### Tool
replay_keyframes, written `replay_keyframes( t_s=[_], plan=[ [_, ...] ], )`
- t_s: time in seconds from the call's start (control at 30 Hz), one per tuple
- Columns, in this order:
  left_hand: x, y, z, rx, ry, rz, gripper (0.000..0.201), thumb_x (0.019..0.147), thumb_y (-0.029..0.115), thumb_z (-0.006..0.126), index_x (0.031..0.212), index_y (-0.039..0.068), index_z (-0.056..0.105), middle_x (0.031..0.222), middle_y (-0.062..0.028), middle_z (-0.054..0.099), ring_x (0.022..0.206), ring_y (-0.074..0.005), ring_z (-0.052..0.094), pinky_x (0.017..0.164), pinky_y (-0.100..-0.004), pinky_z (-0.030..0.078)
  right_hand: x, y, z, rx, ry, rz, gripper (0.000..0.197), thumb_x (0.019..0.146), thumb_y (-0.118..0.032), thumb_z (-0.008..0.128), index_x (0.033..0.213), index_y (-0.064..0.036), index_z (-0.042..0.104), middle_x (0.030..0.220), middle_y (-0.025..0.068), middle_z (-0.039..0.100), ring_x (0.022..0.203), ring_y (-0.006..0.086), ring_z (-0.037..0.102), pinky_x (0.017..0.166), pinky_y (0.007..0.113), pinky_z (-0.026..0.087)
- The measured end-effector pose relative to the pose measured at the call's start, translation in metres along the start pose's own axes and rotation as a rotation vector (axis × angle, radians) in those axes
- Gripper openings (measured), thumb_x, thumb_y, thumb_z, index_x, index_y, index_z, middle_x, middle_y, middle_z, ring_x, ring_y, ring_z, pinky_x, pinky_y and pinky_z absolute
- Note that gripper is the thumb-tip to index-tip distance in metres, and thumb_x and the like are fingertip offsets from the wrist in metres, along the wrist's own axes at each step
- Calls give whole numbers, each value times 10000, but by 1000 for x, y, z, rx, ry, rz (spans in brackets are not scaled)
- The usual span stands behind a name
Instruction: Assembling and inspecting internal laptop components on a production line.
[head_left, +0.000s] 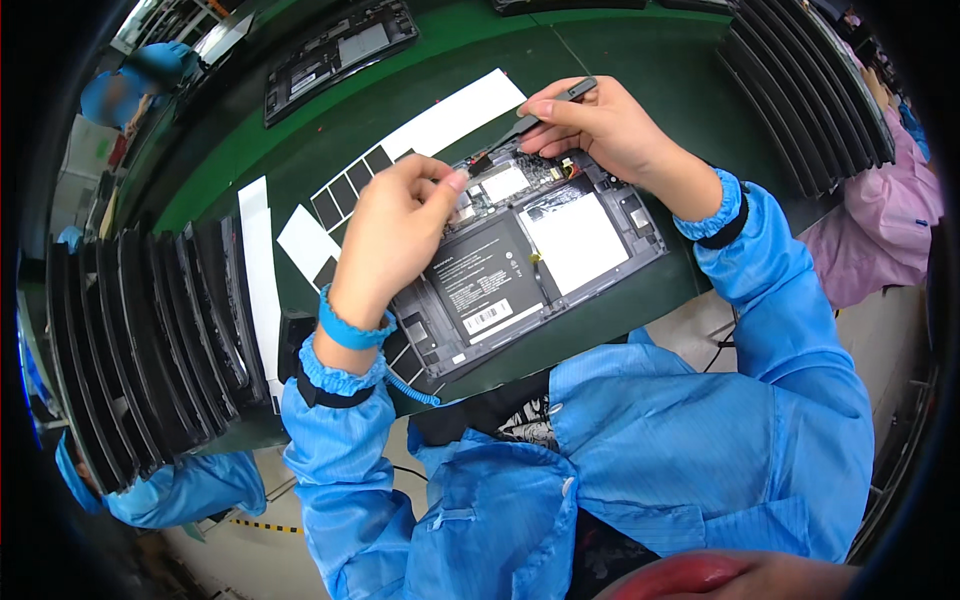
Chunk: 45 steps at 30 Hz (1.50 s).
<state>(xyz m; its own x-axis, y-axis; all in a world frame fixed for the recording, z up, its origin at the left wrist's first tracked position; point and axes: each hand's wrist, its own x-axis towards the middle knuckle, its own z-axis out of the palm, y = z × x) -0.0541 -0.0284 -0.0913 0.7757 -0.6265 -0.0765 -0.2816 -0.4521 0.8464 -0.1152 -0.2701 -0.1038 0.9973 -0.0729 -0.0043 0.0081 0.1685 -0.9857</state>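
From my end, R hand (pixel 610 128) fingers grasp a slim dark-grey tool (pixel 524 126), upper ctr. L hand (pixel 398 215) fingers bend over an open dark-grey rectangular device (pixel 512 262), mid-frame; can't tell if they're gripping.

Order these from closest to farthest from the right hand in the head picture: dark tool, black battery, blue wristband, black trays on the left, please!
1. Dark tool: in the right hand.
2. Black battery: below and left of that hand.
3. Blue wristband: farther left, below the left hand.
4. Black trays: far left.
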Motion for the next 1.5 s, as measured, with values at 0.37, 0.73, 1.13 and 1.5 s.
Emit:
replay_keyframes(
  t_s=[0.37,0.73,1.13,1.5],
  plan=[
    [20,-2,12,21,5,-33,264,875,210,637,894,-54,642,614,-70,644,544,-100,579,536,-252,433,-1,5,-2,-87,-25,-53,247,890,-167,644,1018,44,637,884,154,685,817,215,705,720,262,566],
    [34,20,8,55,-69,-214,273,873,202,656,763,-47,636,600,-52,607,472,-88,537,450,-223,417,-3,6,4,-178,2,-91,246,889,-154,644,1007,62,642,884,165,681,816,218,702,725,271,572],
    [39,22,14,97,-22,-239,311,822,219,728,713,-59,640,570,-67,604,452,-102,561,428,-226,433,-2,10,2,-259,0,-124,227,884,-134,639,990,67,647,870,149,681,817,201,695,724,270,567],
    [12,11,13,484,173,26,404,788,362,704,639,-10,654,561,-154,604,554,-298,612,565,-382,492,-6,10,14,-174,113,-227,212,901,-119,635,995,71,632,884,130,669,836,188,683,719,256,549]
  ],
)
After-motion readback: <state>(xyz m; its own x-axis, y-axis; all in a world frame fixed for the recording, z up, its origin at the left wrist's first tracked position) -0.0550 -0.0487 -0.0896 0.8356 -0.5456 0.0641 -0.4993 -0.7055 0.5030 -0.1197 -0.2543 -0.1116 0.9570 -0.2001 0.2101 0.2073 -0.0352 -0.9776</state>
